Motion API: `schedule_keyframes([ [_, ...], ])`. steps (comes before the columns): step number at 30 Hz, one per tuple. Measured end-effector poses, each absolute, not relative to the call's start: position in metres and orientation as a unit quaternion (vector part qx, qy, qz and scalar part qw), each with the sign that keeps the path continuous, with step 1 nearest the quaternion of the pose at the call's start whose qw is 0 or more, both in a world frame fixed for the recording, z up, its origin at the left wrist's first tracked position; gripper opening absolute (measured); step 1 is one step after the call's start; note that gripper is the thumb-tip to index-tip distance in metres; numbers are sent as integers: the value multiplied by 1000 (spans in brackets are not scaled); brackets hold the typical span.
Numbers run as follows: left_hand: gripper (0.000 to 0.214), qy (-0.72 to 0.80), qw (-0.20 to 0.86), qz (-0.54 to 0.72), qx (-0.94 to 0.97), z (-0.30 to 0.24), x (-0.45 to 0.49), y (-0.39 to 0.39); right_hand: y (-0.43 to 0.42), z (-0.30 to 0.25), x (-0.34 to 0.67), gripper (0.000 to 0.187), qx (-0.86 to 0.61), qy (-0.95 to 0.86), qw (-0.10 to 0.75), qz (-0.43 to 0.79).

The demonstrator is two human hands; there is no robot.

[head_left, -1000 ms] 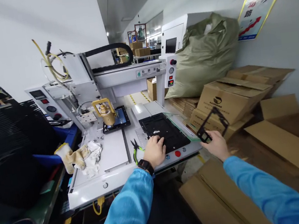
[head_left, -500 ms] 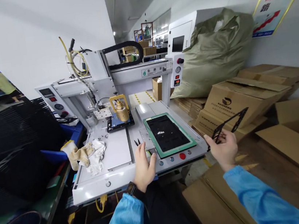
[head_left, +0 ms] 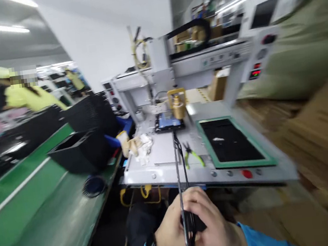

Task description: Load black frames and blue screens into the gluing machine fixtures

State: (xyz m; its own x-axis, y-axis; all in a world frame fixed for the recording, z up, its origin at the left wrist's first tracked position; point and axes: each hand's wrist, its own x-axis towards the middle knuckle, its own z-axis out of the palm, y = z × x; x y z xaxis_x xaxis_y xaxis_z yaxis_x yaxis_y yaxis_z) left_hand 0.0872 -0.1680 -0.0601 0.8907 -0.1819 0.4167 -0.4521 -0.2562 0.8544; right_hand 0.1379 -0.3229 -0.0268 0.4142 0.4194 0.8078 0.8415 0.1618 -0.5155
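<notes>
Both my hands meet low in the middle of the head view, in front of my body. My left hand (head_left: 169,231) and my right hand (head_left: 214,229) grip the lower end of a thin black frame (head_left: 180,165), which I see edge-on, standing upright between them. Beyond it stands a white benchtop machine (head_left: 164,167) with a green-rimmed black fixture (head_left: 233,144) on its right side. On the left side a brass head (head_left: 177,105) hangs over a blue-screened part (head_left: 166,122). Green-handled pliers (head_left: 193,156) lie on the machine bed.
A green conveyor belt (head_left: 27,213) runs along the left with a black bin (head_left: 78,150) on it. People in yellow work far left. Gloves and rags (head_left: 135,145) lie on the machine bed. Cardboard boxes (head_left: 319,134) and a green sack (head_left: 308,51) fill the right.
My view has swung left. My right hand brought the black frame in from the right, and my left hand left the machine bed and joined it on the frame.
</notes>
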Motion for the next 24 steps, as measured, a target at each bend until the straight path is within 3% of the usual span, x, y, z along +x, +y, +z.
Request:
schedule_keyframes([
  [4, 78, -126, 610, 221, 751, -38, 29, -142, -316, -56, 143, 91, -605, -574, 540, -112],
  [8, 71, 82, 572, 385, 720, -16, -56, -88, -307, -88, 159, 64, -626, -607, 482, -85],
  [13, 68, 339, 525, 651, 431, -17, -149, -3, -297, -138, 159, 44, -639, -626, 439, -85],
  [18, 51, 435, 569, 649, 256, -63, -161, 22, -297, -204, 159, 31, -644, -648, 405, -32],
  [20, 44, 439, 600, 610, 273, -82, -148, 20, -298, -236, 164, 26, -667, -633, 392, 28],
  [24, 47, 427, 638, 508, 390, -104, -118, 29, -294, -303, 176, 36, -707, -556, 388, 201],
])
